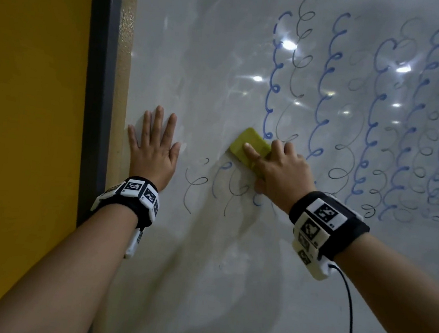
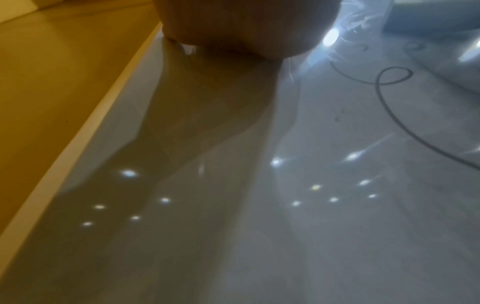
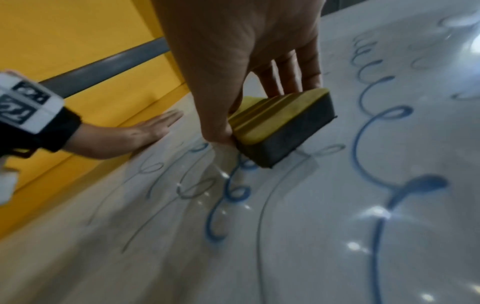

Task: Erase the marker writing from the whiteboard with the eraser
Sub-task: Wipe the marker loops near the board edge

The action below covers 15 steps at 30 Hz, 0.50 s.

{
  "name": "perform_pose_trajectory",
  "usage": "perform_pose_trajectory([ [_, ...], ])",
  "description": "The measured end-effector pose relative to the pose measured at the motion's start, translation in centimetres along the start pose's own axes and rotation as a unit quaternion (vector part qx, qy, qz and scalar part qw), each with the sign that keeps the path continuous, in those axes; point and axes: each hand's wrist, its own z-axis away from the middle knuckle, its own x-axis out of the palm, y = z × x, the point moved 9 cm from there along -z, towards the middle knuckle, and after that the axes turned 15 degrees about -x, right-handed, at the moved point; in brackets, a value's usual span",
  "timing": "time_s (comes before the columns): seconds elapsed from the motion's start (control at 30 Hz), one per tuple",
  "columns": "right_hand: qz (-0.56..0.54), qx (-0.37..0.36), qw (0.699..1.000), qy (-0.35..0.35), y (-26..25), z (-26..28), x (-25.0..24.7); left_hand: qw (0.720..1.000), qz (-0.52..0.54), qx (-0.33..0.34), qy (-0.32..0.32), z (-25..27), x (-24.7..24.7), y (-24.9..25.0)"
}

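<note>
A glossy whiteboard (image 1: 201, 273) fills the head view, its right half covered with columns of blue and grey marker loops (image 1: 374, 123). My right hand (image 1: 280, 170) grips a yellow-backed eraser (image 1: 247, 145) with a dark felt pad (image 3: 285, 137), thumb on one side and fingers on the other, and holds it against the board at the foot of the leftmost blue column. A few loops (image 1: 224, 186) remain below the eraser. My left hand (image 1: 154, 146) lies flat on the board near its left edge, fingers straight and spread. In the left wrist view only the palm heel (image 2: 233, 30) shows.
A tan strip and a dark grey frame (image 1: 98, 99) run down the board's left edge, with a yellow wall (image 1: 25, 118) beyond. Ceiling lights glare on the board (image 1: 289, 45). A black cable (image 1: 348, 321) hangs from my right wristband.
</note>
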Motion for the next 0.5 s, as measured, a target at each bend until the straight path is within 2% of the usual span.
perform_pose_trajectory([
  [0.1,0.002,0.022,1.000,0.015,1.2,-0.7,-1.8,1.000,0.001,-0.001,0.006,0.0,-0.2,0.0],
  [0.2,-0.032,0.054,0.998,-0.018,0.5,-0.4,-0.9,1.000,0.004,-0.004,-0.005,0.0,-0.2,0.1],
  [0.3,-0.040,0.009,0.999,-0.016,-2.4,1.7,0.1,1.000,0.003,-0.003,-0.006,0.1,-0.3,0.2],
  [0.4,-0.001,-0.051,0.999,0.008,-2.4,2.5,1.0,1.000,0.004,-0.002,-0.007,0.0,-0.2,0.1],
  [0.5,-0.016,-0.015,1.000,0.010,-1.2,2.3,0.5,1.000,-0.003,-0.003,-0.007,-0.1,-0.1,-0.1],
])
